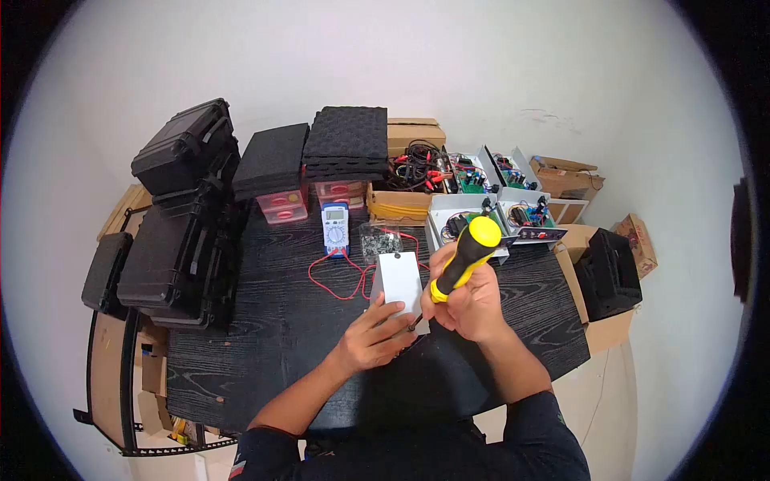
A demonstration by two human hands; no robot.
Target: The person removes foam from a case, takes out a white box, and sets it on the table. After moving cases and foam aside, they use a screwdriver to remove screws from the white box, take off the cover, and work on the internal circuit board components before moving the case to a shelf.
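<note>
My right hand (469, 301) is closed round a yellow and black screwdriver (464, 260), whose shaft points down and left to the near right edge of a white metal box (401, 279). My left hand (374, 335) holds the box against the table, its fingers pressed on the lower part of the white face. A dark round spot shows at the box's far edge. Behind the box lies a clear bag of small dark parts (379, 242). The near side of the box is partly hidden by my left hand.
A multimeter (336, 228) with red leads lies behind and left. Black cases (180, 248) are stacked at the left. Foam sheets (346, 140) rest on pink drawers (283, 206). Open white housings with circuit boards (525, 212) stand back right, near a carton of cables (397, 206).
</note>
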